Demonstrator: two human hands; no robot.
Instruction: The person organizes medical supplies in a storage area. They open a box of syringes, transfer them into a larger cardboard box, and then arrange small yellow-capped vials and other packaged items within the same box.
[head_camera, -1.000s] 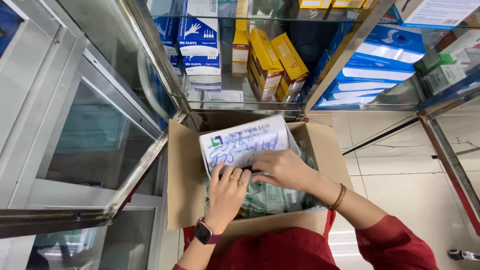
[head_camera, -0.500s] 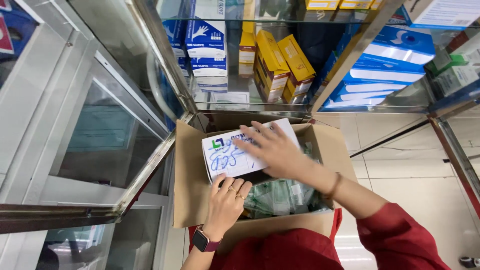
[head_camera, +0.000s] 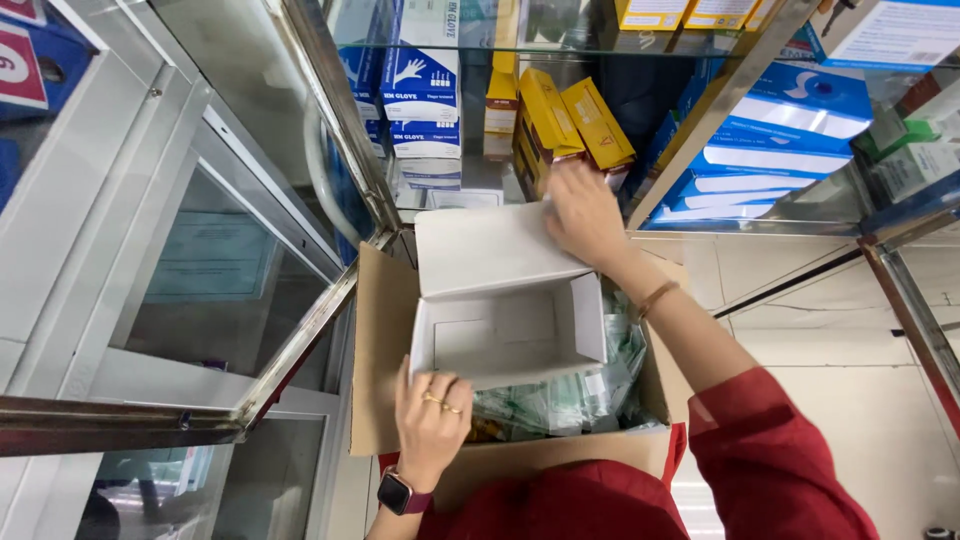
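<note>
Down in the open carton sits one white box, empty, its lid flipped up and back toward the cabinet. The left hand rests at the near wall of the white box, fingers curled over its edge and thumb out to the side, holding it steady; it wears two rings and one watch on the wrist. The right hand lies flat and mostly open on the far right corner of the lid, fingers spread, pressing rather than gripping. One bangle circles that wrist. Beneath and to the right of the white box lies a heap of green-tinted packets, too jumbled to count. On the glass shelf behind stand two yellow boxes leaning together, a stack of perhaps three blue-and-white glove boxes at the left, and several flat blue boxes piled at the right.
</note>
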